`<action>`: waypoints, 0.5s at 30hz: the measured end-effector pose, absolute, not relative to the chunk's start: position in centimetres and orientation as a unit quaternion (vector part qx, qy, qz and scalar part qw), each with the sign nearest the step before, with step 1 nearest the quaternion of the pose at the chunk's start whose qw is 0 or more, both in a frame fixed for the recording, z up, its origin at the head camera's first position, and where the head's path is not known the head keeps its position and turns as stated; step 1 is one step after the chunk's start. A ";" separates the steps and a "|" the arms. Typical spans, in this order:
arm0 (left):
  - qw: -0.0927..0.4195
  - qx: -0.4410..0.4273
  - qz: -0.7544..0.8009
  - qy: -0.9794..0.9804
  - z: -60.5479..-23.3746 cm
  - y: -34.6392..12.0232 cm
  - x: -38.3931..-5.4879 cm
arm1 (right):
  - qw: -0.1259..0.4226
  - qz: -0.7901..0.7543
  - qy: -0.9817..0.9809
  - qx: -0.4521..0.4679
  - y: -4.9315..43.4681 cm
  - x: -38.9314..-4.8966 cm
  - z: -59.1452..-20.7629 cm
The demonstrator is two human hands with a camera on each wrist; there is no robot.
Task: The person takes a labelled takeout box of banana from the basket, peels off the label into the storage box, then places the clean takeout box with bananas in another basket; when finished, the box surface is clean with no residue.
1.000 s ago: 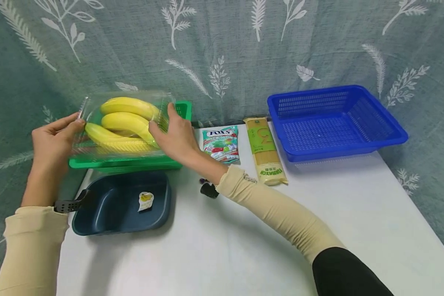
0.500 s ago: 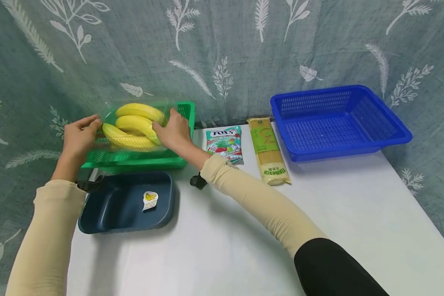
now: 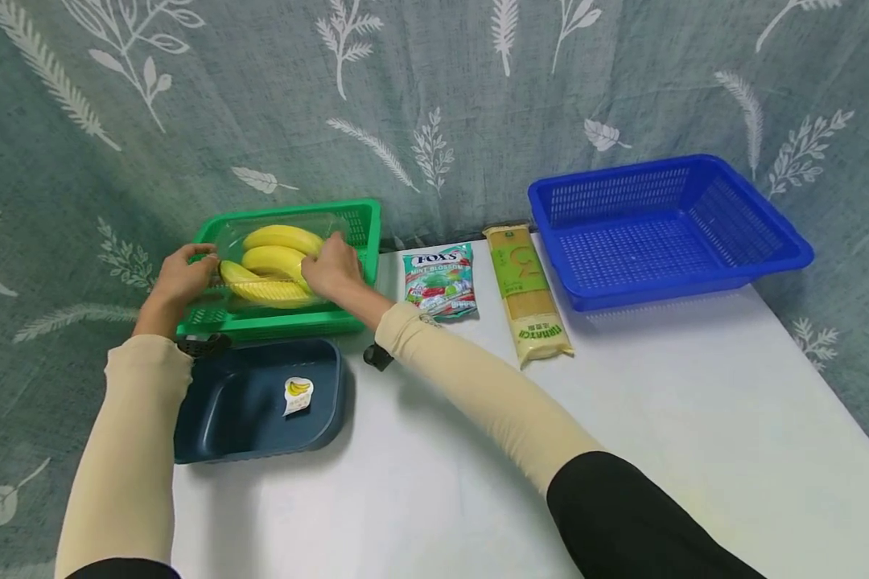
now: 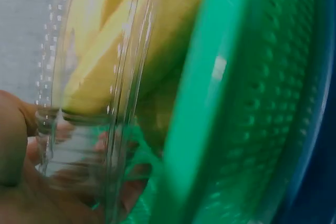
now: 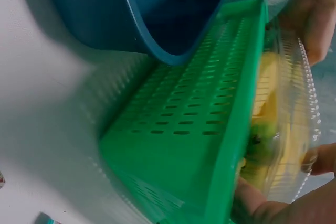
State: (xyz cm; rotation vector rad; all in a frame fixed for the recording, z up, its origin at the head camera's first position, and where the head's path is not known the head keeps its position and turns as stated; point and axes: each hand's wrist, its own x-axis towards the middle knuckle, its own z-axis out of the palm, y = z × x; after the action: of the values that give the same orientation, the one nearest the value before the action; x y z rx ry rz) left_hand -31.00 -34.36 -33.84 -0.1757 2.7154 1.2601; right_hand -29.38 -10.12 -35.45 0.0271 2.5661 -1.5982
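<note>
A clear plastic box (image 4: 123, 85) with several yellow bananas (image 3: 278, 261) inside is held between both hands, partly down in the green basket (image 3: 275, 323). My left hand (image 3: 181, 281) grips its left end, thumb on top and fingers below, as the left wrist view shows. At the other end my right hand (image 3: 335, 269) grips the box, its thumb and fingers on either side in the right wrist view. In that view the lower part of the box is behind the basket wall. Whether the box touches the basket floor, I cannot tell.
In front of the green basket stands a dark blue tub (image 3: 261, 446) with a banana sticker (image 3: 298, 395) in it. To the right lie a Fox's candy bag (image 3: 440, 281) and a noodle packet (image 3: 527, 293). A blue basket (image 3: 666, 293) stands at the back right, before a curtain (image 3: 434, 72).
Both hands have lowered the box of bananas from above the green basket's rim into the basket, shifting it slightly right. The other things stay where they were.
</note>
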 end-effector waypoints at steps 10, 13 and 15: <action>0.122 -0.038 0.407 0.904 -35.1 -34.4 -32.4 | 0.105 -0.482 0.867 0.062 -11.6 -30.4 -35.9; 0.128 -0.047 0.404 0.905 -35.8 -34.4 -32.7 | 0.117 -0.464 0.876 0.060 -11.8 -30.5 -36.3; 0.129 -0.049 0.395 0.908 -36.4 -34.5 -32.8 | 0.122 -0.455 0.880 0.059 -11.9 -30.5 -36.5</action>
State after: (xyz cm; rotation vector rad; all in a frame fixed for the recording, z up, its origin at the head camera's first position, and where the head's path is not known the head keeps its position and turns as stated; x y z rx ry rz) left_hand -32.81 -34.47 -36.36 -0.1427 2.6410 1.1472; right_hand -30.51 -11.87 -36.55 0.1734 2.5683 -1.3280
